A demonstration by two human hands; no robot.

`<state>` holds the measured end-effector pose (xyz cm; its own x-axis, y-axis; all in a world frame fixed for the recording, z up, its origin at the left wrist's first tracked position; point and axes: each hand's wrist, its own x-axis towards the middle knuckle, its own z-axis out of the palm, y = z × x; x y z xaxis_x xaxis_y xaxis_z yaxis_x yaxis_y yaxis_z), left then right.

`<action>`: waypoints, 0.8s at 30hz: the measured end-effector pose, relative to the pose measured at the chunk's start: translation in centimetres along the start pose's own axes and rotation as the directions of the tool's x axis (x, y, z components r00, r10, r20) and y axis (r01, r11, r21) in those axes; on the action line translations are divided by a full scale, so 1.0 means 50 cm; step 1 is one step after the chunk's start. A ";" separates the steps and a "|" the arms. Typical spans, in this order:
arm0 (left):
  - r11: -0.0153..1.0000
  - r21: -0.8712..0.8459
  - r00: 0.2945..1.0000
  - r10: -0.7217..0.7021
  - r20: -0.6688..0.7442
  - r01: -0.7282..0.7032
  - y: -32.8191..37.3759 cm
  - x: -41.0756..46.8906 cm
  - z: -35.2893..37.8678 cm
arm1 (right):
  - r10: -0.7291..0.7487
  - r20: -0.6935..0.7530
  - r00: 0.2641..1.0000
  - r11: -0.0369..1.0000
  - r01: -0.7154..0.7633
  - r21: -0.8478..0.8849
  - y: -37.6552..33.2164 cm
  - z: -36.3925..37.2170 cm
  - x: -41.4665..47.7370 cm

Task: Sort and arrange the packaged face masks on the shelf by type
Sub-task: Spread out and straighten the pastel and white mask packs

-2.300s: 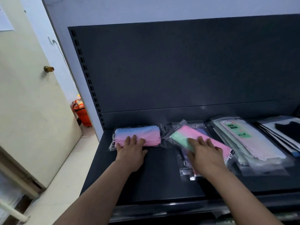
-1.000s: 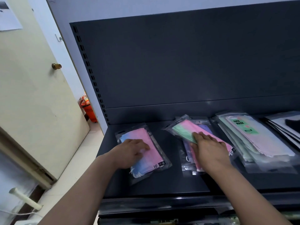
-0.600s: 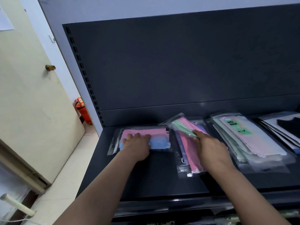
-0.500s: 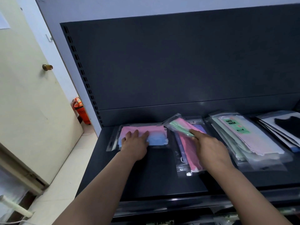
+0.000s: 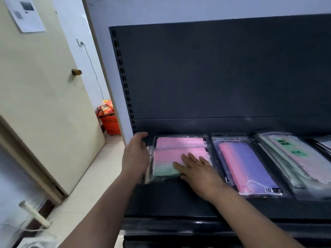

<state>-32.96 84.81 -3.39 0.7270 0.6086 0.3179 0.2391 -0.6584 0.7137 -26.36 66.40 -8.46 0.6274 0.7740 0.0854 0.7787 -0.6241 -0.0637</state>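
Observation:
On the dark shelf (image 5: 172, 201), a stack of pink-and-green mask packs (image 5: 179, 151) lies at the far left. My right hand (image 5: 197, 169) rests flat on top of it, fingers spread. My left hand (image 5: 137, 154) presses edge-on against the stack's left side, by the shelf's left edge. To the right lies a pink-and-purple mask pack (image 5: 247, 165). Further right is a pile of pale green and pink packs labelled FACE MASK (image 5: 293, 158). More packs (image 5: 324, 145) show at the right border.
The shelf's dark back panel (image 5: 215, 77) rises behind the packs, with a slotted upright (image 5: 123, 83) at its left. A cream door (image 5: 41, 97) stands to the left. An orange basket (image 5: 109, 120) sits on the floor behind it.
The green-and-pink pack moved from the middle pile onto the left stack under my right hand. My left hand shifted from the stack's top to its left side. The pink-and-purple pack is uncovered.

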 end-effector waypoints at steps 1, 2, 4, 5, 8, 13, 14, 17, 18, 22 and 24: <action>0.996 0.088 0.989 0.011 0.151 -0.025 -0.006 -0.006 0.003 | 0.036 0.062 0.997 0.999 -0.038 0.032 -0.001 0.008 0.000; 0.988 0.146 0.959 0.013 0.282 -0.056 -0.010 -0.014 0.006 | 0.051 0.086 0.995 0.998 -0.054 0.037 -0.001 0.009 0.000; 0.958 0.192 0.890 0.108 0.442 -0.211 -0.023 -0.029 0.018 | 0.056 0.083 0.995 0.997 -0.060 0.042 -0.001 0.002 0.001; 0.925 0.200 0.847 0.190 0.496 -0.325 -0.030 -0.034 0.027 | 0.061 0.075 0.995 0.997 -0.065 0.047 0.000 0.001 0.003; 0.830 0.244 0.744 0.270 0.611 -0.502 -0.043 -0.040 0.047 | 0.108 0.050 0.993 0.993 -0.110 0.033 -0.004 -0.003 0.009; 0.735 0.365 0.731 0.254 0.633 -0.572 -0.050 -0.021 0.065 | 0.146 0.056 0.988 0.983 -0.151 0.101 -0.009 0.003 0.029; 0.730 0.361 0.728 0.268 0.631 -0.581 -0.050 -0.016 0.067 | 0.149 0.058 0.987 0.981 -0.155 0.114 -0.007 0.004 0.033; 0.732 0.349 0.721 0.273 0.636 -0.585 -0.047 -0.006 0.073 | 0.160 0.036 0.986 0.979 -0.164 0.118 -0.004 0.005 0.032; 0.724 0.355 0.720 0.275 0.638 -0.591 -0.045 -0.003 0.074 | 0.189 -0.015 0.982 0.976 -0.186 0.118 -0.003 0.003 0.025; 0.706 0.387 0.727 0.263 0.634 -0.593 -0.035 0.002 0.078 | 0.465 -0.223 0.857 0.884 -0.465 0.057 0.034 -0.002 -0.028; 0.699 0.410 0.733 0.242 0.636 -0.586 -0.027 -0.002 0.082 | 0.632 -0.142 0.762 0.768 -0.641 -0.020 0.068 -0.006 -0.059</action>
<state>-30.71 83.83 -6.95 0.9999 0.0054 0.0087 0.0049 -0.9984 0.0560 -25.55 61.95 -8.64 0.9695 0.1801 0.1661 0.1957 -0.9771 -0.0832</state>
